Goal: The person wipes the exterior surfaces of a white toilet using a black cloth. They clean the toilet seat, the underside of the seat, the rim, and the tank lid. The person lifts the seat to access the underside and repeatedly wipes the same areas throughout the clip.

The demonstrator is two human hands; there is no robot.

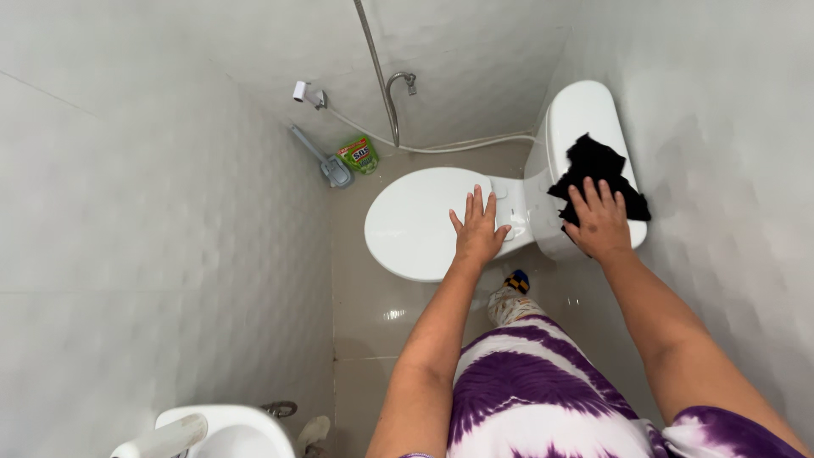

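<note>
From the head camera I am looking down at a white ceramic toilet with its lid shut (420,225). My left hand (477,231) is lying flat on the lid's rear edge, fingers spread, gripping nothing. My right hand (600,222) is pressing, fingers spread, on a crumpled black cloth (593,161) lying on the white cistern top (581,110). The cloth is showing mostly beyond the fingertips, partly under the palm. I judge it soft, light and limp, best bunched up anywhere; the glazed top is probably slippery.
</note>
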